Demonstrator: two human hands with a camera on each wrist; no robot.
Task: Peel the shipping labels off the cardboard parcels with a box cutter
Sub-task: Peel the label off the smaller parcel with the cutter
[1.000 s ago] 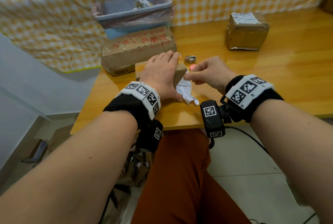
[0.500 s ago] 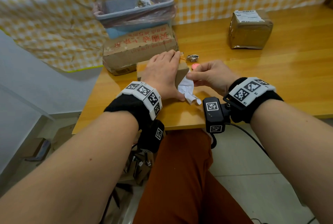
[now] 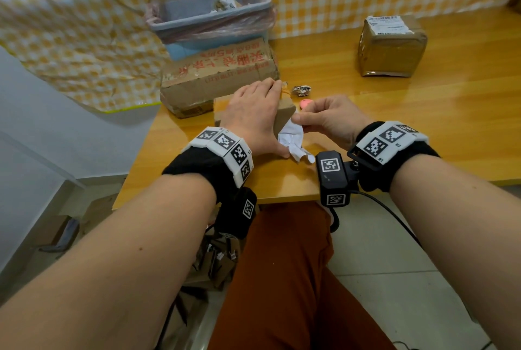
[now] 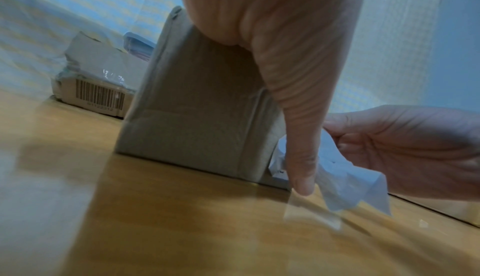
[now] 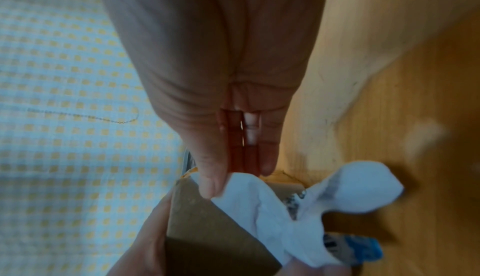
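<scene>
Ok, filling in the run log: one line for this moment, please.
step: peeling label | left hand: presses small parcel on table | right hand: pinches half-peeled label | box cutter: not visible

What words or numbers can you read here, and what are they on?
"R1": right wristband.
Red characters on the big cardboard box: upside down, not readable.
Shipping label on the far parcel: too small.
Digits under the barcode: blurred.
Peeled label: print blurred.
</scene>
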